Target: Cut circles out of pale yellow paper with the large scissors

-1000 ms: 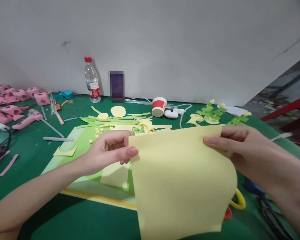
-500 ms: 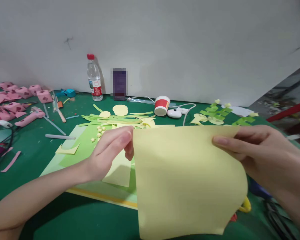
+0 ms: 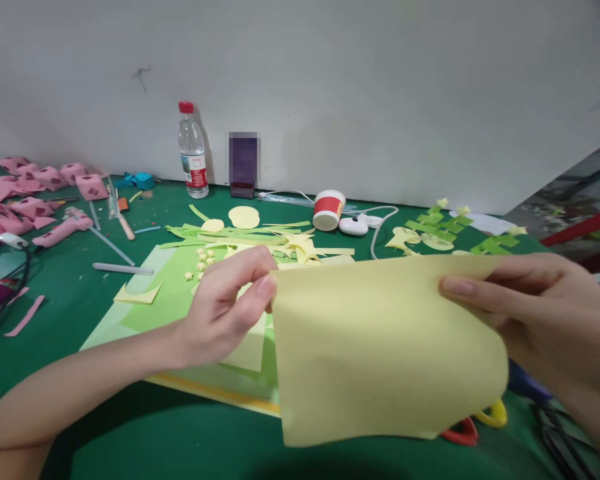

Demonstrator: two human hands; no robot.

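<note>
A sheet of pale yellow paper hangs in front of me, raised over the table, its right side curved. My left hand pinches its upper left corner between thumb and bent forefinger. At the upper right edge, my right hand grips the sheet with the thumb on the near face; its other fingers are mostly hidden behind the paper. Below and behind my left hand lie green paper sheets with a smaller pale yellow piece on top. Several tiny folded paper stars sit just beyond that hand.
Green and yellow paper strips, a paper cup, a white earphone case and a water bottle stand or lie toward the wall. Pink paper shapes and a pink glue gun are left. Pliers lie at lower right.
The yellow sheet's lower edge has risen, uncovering more of a red and a yellow loop handle. My left fingers have closed more tightly at its corner.
</note>
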